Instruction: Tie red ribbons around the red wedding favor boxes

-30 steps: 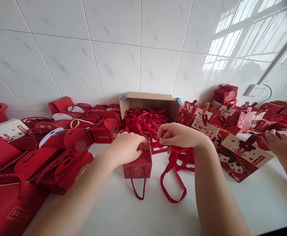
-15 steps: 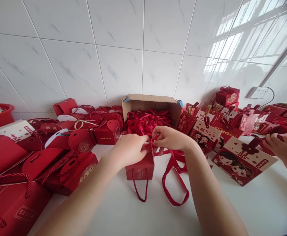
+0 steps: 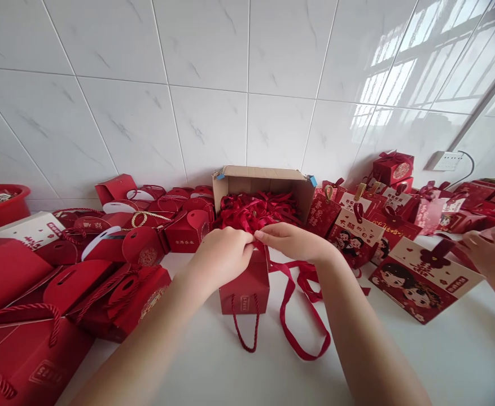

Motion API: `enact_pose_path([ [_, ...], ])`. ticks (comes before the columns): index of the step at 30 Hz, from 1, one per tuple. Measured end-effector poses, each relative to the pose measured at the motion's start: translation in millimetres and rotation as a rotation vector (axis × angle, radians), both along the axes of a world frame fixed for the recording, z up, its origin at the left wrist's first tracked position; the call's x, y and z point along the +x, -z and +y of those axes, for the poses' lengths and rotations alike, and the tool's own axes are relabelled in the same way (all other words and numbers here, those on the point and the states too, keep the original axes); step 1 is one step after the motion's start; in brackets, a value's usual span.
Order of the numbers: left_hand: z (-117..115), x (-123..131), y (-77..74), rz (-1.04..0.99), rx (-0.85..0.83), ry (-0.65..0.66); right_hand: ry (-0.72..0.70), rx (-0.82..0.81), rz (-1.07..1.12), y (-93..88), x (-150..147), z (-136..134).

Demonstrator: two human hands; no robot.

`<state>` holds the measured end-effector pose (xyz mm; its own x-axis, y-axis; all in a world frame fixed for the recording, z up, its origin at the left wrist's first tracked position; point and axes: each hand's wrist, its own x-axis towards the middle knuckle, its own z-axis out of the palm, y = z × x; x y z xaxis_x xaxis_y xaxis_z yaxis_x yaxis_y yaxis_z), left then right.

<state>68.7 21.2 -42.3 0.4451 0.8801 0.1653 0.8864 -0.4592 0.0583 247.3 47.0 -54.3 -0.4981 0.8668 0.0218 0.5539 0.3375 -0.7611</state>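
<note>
A small red gift box with a red cord handle stands on the white counter in front of me. My left hand is closed over its top left edge. My right hand pinches at the box top, fingertips meeting the left hand's. A long red ribbon trails from under my right hand and loops across the counter to the right of the box.
An open cardboard box full of red ribbons stands against the tiled wall. Red gift boxes and bags crowd the left. Printed red bags lie on the right, where another person's hand works. A red basin sits far left.
My right hand has moved left to meet my left hand over the box top. The box flap that showed a cut-out has folded out of sight.
</note>
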Motion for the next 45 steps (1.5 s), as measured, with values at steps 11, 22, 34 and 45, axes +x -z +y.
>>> enact_pose_path([
  [11,-14.2,-15.7,-22.2,-0.223,0.143,-0.088,0.033,-0.024,0.313,-0.4,-14.6,-6.0],
  [22,-11.5,-45.3,-30.3,-0.138,-0.146,-0.25,0.063,0.163,0.85,-28.0,-13.9,-44.1],
  [34,8.1,-51.3,-18.9,-0.004,-0.502,-0.165,0.004,-0.01,0.159,0.3,-25.7,-11.7],
  [45,8.7,-51.8,-17.6,-0.001,-0.487,-0.175,0.021,-0.053,0.03,11.1,-43.6,-9.9],
])
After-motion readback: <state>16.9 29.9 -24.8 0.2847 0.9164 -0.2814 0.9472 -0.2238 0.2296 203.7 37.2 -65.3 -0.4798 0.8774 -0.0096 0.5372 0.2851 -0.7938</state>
